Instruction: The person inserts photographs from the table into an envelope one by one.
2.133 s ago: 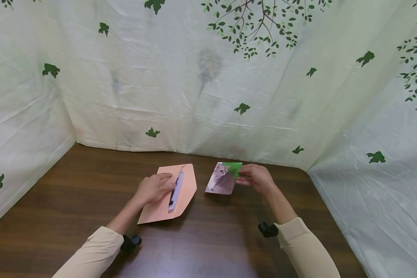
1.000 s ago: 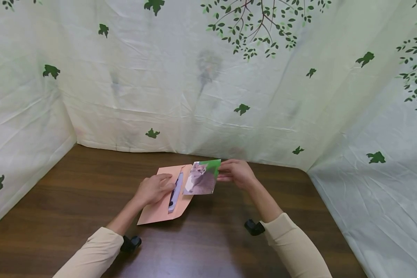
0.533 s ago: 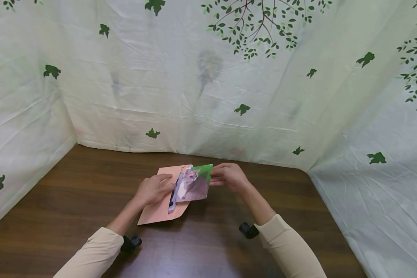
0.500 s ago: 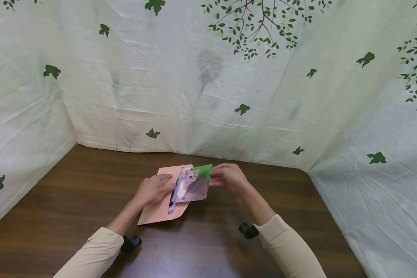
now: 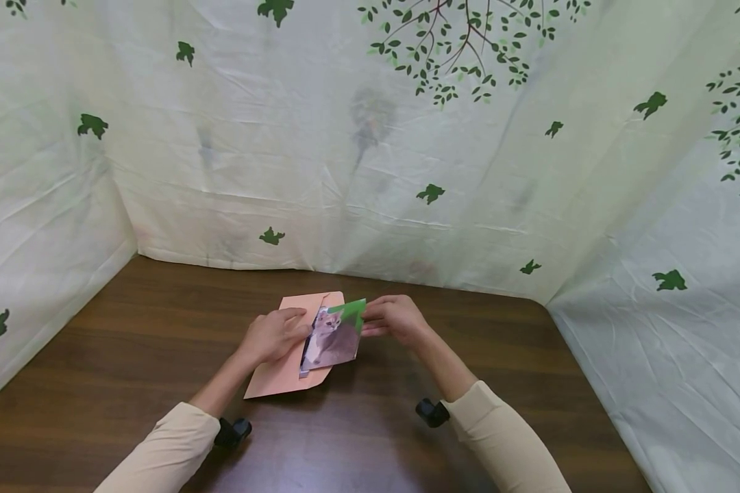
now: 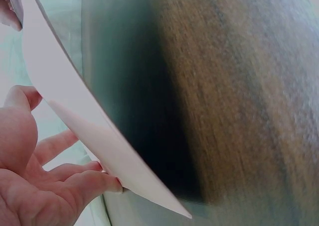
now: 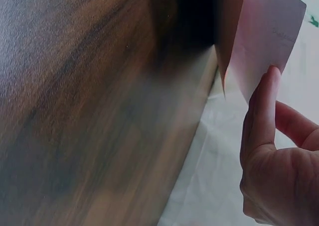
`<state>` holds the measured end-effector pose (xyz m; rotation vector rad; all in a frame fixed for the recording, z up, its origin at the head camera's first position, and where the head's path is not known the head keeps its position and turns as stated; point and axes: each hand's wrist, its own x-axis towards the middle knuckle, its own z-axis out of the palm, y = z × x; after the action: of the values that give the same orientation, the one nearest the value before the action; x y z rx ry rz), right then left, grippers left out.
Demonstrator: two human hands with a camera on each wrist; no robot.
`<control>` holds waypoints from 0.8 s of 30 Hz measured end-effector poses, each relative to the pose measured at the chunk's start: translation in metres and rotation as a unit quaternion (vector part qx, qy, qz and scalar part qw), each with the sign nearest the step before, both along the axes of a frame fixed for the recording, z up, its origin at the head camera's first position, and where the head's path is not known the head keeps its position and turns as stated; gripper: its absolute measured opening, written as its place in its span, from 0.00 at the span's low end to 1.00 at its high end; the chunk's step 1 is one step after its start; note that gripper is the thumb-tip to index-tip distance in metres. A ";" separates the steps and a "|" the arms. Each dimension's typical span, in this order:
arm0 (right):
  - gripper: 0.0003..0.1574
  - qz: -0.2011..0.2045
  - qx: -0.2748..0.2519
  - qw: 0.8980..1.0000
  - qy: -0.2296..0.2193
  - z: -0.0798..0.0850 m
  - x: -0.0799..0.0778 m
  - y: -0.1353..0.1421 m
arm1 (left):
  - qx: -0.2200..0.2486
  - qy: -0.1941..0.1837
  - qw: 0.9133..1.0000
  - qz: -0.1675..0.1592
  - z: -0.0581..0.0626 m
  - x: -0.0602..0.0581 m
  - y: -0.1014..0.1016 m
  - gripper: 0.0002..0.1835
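In the head view my left hand (image 5: 275, 333) holds a peach envelope (image 5: 284, 373) tilted above the table, with its flap side toward the right. The left wrist view shows the fingers of this hand (image 6: 55, 181) at the edge of the envelope (image 6: 84, 111). My right hand (image 5: 397, 318) pinches the right edge of a cat photo (image 5: 339, 339) with a green background. The photo's left part overlaps the envelope's opening, where a sliver of a pale lilac paper shows below it. In the right wrist view the photo's pale back (image 7: 269, 34) carries faint writing, and fingertips grip its edge.
A dark brown wooden table (image 5: 321, 438) lies under both hands. White cloth (image 5: 370, 171) printed with green leaves hangs behind and at both sides. Each wrist bears a small black camera (image 5: 433, 413).
My right hand has carried the cat photo leftward and slightly toward me, from beside the envelope to over its opening. The left hand and envelope have stayed in place.
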<state>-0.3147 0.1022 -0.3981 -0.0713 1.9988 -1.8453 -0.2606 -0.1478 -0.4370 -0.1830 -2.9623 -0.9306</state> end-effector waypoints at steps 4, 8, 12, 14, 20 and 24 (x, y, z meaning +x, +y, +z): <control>0.17 0.005 -0.002 1.000 -0.003 -0.002 0.000 -0.005 | -0.003 0.010 1.000 -0.005 -0.001 0.000 -0.001 0.26; 0.17 0.005 -0.004 1.000 -0.008 -0.003 0.000 -0.011 | -0.002 0.010 1.000 -0.006 0.000 0.000 -0.001 0.26; 0.17 0.007 -0.014 1.000 -0.009 -0.006 0.001 -0.018 | 0.000 0.009 1.000 -0.004 -0.001 0.000 -0.001 0.26; 0.17 0.008 -0.020 1.000 -0.012 -0.008 0.001 -0.021 | 0.002 0.009 1.000 -0.003 -0.001 0.000 -0.001 0.27; 0.17 0.005 -0.033 0.999 -0.013 -0.011 0.002 -0.031 | 0.009 0.008 1.000 -0.002 -0.001 -0.001 -0.001 0.27; 0.16 0.006 -0.033 0.999 -0.012 -0.015 0.001 -0.036 | 0.011 0.006 1.000 0.000 -0.001 -0.001 -0.002 0.27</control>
<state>-0.3133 0.0660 -0.4129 -0.0802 1.9183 -1.8957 -0.2617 -0.1493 -0.4377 -0.1881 -2.9387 -0.9585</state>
